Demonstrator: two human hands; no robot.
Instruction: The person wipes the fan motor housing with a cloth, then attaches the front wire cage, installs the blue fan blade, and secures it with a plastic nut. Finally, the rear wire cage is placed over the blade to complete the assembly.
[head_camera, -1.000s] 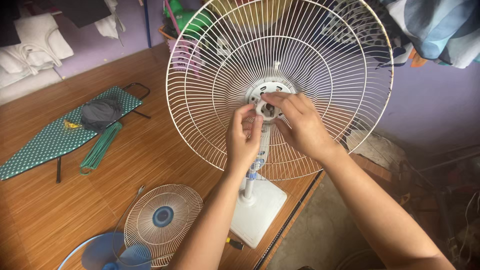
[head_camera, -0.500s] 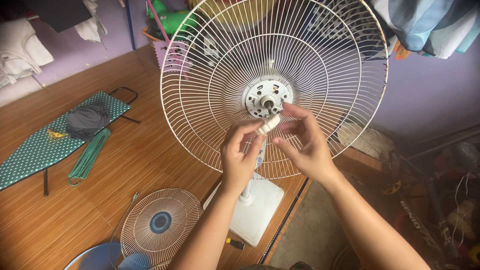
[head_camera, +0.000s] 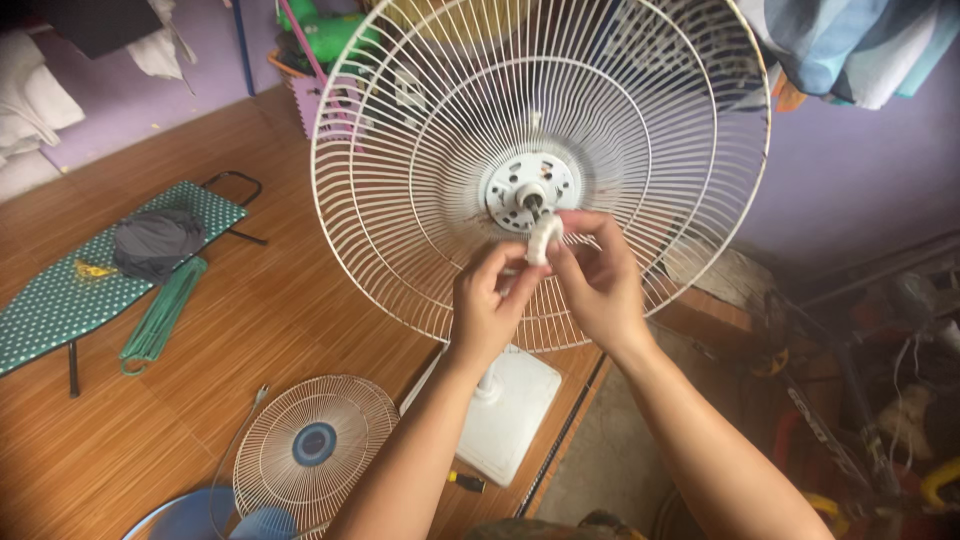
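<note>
While both forearms rise from the bottom edge of the head view, the left hand (head_camera: 487, 305) and the right hand (head_camera: 598, 283) meet just below the middle of the rear fan guard (head_camera: 400, 150), a white wire dish standing upright on its pedestal. Inside that dish, at its centre, sits the round white motor plate (head_camera: 528, 190) with a short dark shaft sticking out of it; nothing else lies in the guard. Each hand is curled, with thumb and fingertips pinched together on a small white ring nut (head_camera: 542, 238), which stands nearly on edge. That nut is held between the two hands, at about one o'clock from the left hand and eleven o'clock from the right, and it hangs just below the shaft at six o'clock from the plate, apart from it. Behind the wrists the white fan base (head_camera: 510, 410) rests on the wooden floor (head_camera: 250, 320). At seven o'clock from the base lies the front fan guard (head_camera: 315, 450), flat, beside a blue fan blade (head_camera: 190, 520). Far off at nine o'clock stands a low green ironing board (head_camera: 60, 300) carrying a grey folded cloth (head_camera: 150, 245).
</note>
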